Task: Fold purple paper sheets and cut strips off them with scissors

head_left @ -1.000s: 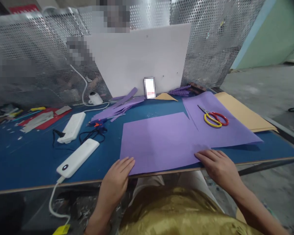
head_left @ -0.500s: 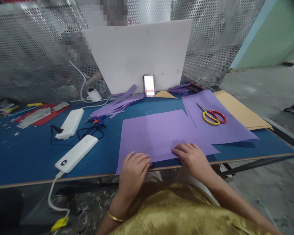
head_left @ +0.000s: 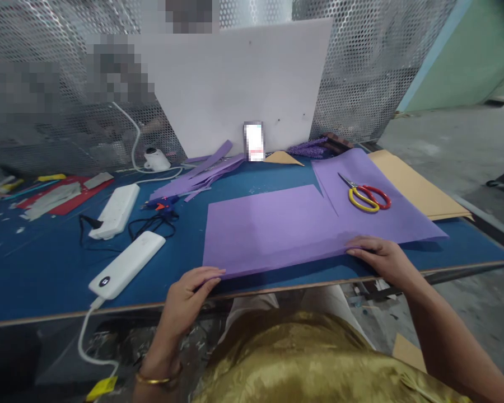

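Note:
A purple paper sheet (head_left: pixel 264 226) lies on the blue table with its near edge turned up in a narrow fold. My left hand (head_left: pixel 191 294) pinches the near left corner between thumb and fingers. At the near right end, my right hand (head_left: pixel 376 254) grips the same folded edge, thumb below and fingers on top. Just beyond the right hand, a larger purple sheet (head_left: pixel 407 221) carries scissors (head_left: pixel 367 198) with one yellow and one red handle. The scissors' blades point to the back left.
Purple paper strips (head_left: pixel 193 176) lie at the back. To the left are a white power bank (head_left: pixel 128 266), a white power strip (head_left: pixel 115 210) and a blue glue gun (head_left: pixel 163 204) with a black cord. Tan sheets (head_left: pixel 424 193) lie right; a lit phone (head_left: pixel 254 141) leans against a white board (head_left: pixel 243 84).
My hands have moved apart, left hand to the left and right hand to the right, to the ends of the sheet's near edge. That edge is now folded up.

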Demonstrator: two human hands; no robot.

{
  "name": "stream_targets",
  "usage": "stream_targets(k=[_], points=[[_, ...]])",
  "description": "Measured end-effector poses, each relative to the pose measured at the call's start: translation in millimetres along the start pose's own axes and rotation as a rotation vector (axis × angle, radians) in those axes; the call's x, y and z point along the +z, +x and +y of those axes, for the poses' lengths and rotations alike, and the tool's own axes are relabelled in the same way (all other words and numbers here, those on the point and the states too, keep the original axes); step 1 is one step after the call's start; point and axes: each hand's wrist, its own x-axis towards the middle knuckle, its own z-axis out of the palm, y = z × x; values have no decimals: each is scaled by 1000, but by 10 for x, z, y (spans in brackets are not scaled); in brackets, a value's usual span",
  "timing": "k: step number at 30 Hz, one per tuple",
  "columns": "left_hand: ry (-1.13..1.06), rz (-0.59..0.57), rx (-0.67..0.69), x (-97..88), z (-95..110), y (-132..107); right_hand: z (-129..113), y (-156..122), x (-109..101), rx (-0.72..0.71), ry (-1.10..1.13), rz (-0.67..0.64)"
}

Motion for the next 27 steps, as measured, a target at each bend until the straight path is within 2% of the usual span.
stream_targets(k=[4, 8, 18, 27], points=[[23, 114, -233, 55, 121, 61, 72, 33, 73, 105, -55, 118], [113, 186, -315, 107, 258, 102, 131, 85, 123, 136, -149, 218], [368, 288, -133, 258, 246, 121, -24, 177, 160, 34, -492, 223], [540, 269, -44, 310, 253, 142, -42, 190, 192, -69, -561, 211]])
